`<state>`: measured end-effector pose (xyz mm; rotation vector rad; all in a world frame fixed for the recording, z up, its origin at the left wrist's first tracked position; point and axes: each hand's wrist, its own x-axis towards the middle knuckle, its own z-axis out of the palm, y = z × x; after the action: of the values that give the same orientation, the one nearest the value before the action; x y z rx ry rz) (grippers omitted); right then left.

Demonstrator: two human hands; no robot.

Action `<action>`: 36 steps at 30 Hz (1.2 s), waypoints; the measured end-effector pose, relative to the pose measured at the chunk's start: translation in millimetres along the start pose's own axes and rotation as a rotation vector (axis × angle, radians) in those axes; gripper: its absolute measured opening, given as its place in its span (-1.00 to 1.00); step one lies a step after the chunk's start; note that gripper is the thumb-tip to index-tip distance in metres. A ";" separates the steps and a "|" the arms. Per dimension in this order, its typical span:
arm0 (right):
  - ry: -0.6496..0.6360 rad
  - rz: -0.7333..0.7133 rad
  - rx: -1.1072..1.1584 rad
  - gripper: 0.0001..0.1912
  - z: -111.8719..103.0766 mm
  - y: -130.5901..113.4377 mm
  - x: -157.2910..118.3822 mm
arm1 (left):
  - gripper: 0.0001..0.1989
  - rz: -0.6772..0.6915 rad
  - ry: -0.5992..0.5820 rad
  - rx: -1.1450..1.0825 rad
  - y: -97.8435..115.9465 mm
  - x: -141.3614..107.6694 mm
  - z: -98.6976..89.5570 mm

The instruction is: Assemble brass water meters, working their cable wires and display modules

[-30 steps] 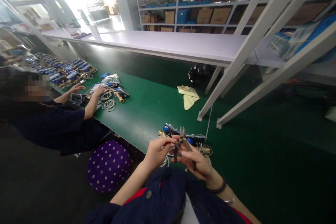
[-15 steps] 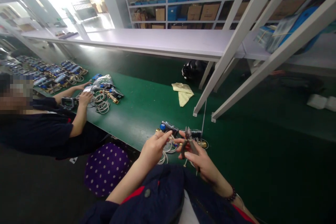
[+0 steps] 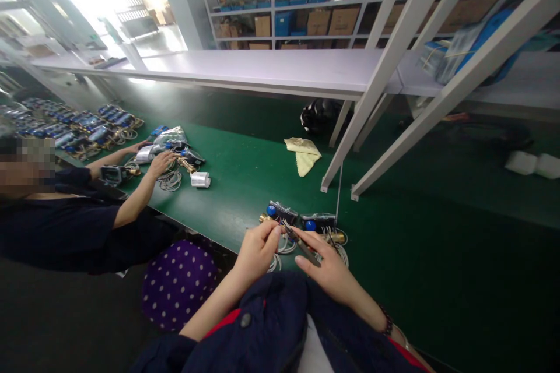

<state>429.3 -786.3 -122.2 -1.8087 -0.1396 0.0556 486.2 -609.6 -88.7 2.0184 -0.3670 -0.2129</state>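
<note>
My right hand (image 3: 330, 265) is closed around dark-handled cutting pliers (image 3: 306, 249), whose jaws point up and left. The jaws meet the fingertips of my left hand (image 3: 258, 247), which pinches a thin wire (image 3: 280, 224); the fine detail there is small and partly covered. Just beyond my hands lie two meter-like assemblies, a left one (image 3: 282, 212) and a right one (image 3: 318, 222). Each has a dark body, a round blue part and brass fittings. Coils of pale cable (image 3: 286, 245) spread below them, partly hidden by my fingers.
To the left, a co-worker's hand (image 3: 161, 163) rests by more assemblies and cables. A white cylindrical piece (image 3: 200, 179) lies nearby. A yellow cloth (image 3: 304, 154) is on the green bench (image 3: 236, 157). Slanting shelf posts (image 3: 350, 128) stand at right, beside a purple dotted stool (image 3: 179, 285) further left.
The pliers have swung left and down, bringing their jaws to my left fingertips. The co-worker's near hand has shifted right, and a white cylindrical piece now lies on the bench.
</note>
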 end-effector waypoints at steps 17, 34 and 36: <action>-0.195 0.124 0.184 -0.54 8.7 7.7 0.6 | -0.66 -0.050 -0.179 -0.007 -13.0 -4.1 -5.8; 0.470 0.612 -0.094 -0.69 -27.5 141.2 -6.3 | -0.57 -0.632 -0.461 0.665 -144.3 -39.4 -62.2; 0.399 0.696 0.056 -0.74 -35.7 146.0 -9.2 | -0.51 -0.592 -0.363 0.622 -144.5 -34.4 -58.9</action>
<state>433.8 -856.1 -255.6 -1.7003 0.7687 0.1854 495.8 -486.9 -190.6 2.6701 -0.0376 -0.9365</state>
